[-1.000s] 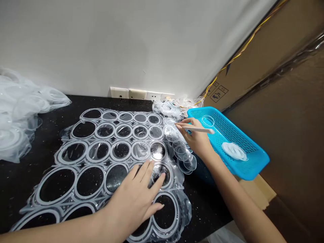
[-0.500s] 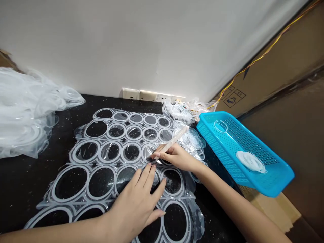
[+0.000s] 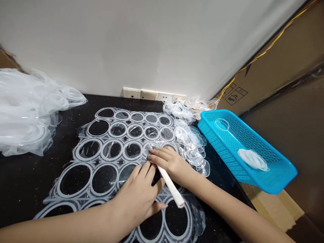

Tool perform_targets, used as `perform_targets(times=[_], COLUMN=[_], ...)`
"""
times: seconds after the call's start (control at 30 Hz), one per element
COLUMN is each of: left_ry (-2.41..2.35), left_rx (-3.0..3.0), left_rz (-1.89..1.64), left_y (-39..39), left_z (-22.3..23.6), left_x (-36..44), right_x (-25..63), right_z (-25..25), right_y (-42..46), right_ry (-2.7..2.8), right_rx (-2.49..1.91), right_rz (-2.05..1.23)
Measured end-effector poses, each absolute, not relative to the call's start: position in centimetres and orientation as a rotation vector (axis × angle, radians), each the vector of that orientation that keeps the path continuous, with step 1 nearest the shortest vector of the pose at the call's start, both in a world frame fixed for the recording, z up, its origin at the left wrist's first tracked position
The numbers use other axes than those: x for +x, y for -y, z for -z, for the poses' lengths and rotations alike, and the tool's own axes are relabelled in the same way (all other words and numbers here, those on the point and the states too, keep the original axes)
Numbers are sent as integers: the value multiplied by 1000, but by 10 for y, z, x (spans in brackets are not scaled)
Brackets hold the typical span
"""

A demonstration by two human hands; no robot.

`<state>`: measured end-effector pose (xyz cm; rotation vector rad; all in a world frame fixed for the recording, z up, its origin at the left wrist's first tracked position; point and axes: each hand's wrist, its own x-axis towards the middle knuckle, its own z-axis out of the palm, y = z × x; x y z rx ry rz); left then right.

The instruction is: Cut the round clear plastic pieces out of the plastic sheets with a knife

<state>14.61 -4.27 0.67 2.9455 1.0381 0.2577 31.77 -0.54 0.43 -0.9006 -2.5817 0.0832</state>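
Note:
A translucent plastic sheet of joined rings (image 3: 91,177) lies flat on the black countertop (image 3: 20,182). My left hand (image 3: 138,195) rests on its near middle part, fingers spread and palm down. Just beyond those fingertips, my right hand (image 3: 174,165) is closed around a slim white stick-like tool (image 3: 171,187). The tool's butt end points back toward me; its tip is hidden under the hand, so I cannot tell whether it touches the sheet. Thin clear discs (image 3: 193,138) lie loosely heaped along the sheet's right edge.
On the right stands a blue perforated basket (image 3: 215,148) holding a bundle of white rings (image 3: 253,160) and a single ring (image 3: 222,125). A pile of plastic sheets (image 3: 27,111) sits at left. Wall sockets (image 3: 149,95) line the back, and cardboard boxes (image 3: 278,81) are beyond the basket.
My right hand has turned over, swinging the tool's butt end from pointing away to the right to pointing back toward me. The left hand stays pressed on the sheet.

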Motion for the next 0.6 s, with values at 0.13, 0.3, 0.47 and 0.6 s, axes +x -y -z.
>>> perform_targets(times=[0.13, 0.3, 0.47, 0.6], left_ry=[-1003, -979, -963, -929], left_rx=[2961, 2984, 2958, 2929], left_rz=[-242, -202, -161, -106], left_y=[45, 48, 45, 40], left_z=[-8, -2, -6, -16], left_x=[145, 145, 144, 141], right_x=[319, 341, 389, 417], right_z=[1, -1, -12, -26], right_y=[-9, -41, -61, -58], right_ry=[2322, 1890, 1755, 1915], right_rx=[-990, -1301, -1467, -1555], right_rz=[-267, -307, -136, -104])
